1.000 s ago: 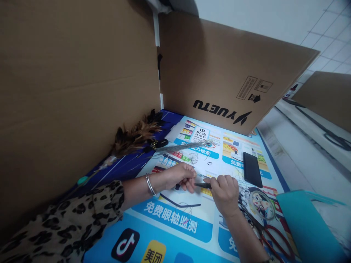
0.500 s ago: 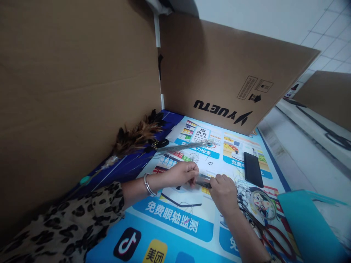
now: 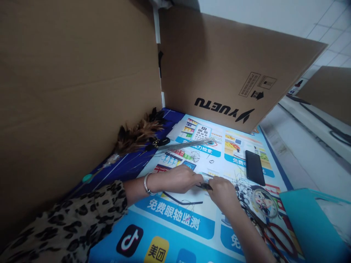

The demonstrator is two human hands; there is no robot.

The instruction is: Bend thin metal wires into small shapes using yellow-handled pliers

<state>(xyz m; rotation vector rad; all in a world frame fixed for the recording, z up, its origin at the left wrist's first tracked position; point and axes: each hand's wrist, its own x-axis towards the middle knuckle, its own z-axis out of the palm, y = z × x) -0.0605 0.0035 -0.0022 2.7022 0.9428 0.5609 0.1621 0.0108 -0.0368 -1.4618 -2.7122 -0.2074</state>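
My right hand (image 3: 223,191) is wrapped round a pair of dark pliers (image 3: 205,186), whose jaws point left. My left hand (image 3: 184,179) is closed at the tip of the pliers, its fingertips pressed together; what they pinch is too small to make out. Just behind the hands, a bundle of thin silvery wires (image 3: 189,144) lies on the printed sheet (image 3: 153,237). A dark curved strip (image 3: 181,201) rests in front of my left hand. Loose thin wire is tangled to the right of my right hand.
Cardboard panels (image 3: 225,65) stand at the back and left. Brown feathers (image 3: 137,133) lie along the left panel. To the right are a black phone (image 3: 255,167), a round clear dish (image 3: 264,202), red-handled scissors (image 3: 279,237) and a turquoise object (image 3: 312,223).
My left hand has turned over and moved slightly right, closer to my right hand, its fingers now hidden more. The view has shifted slightly.
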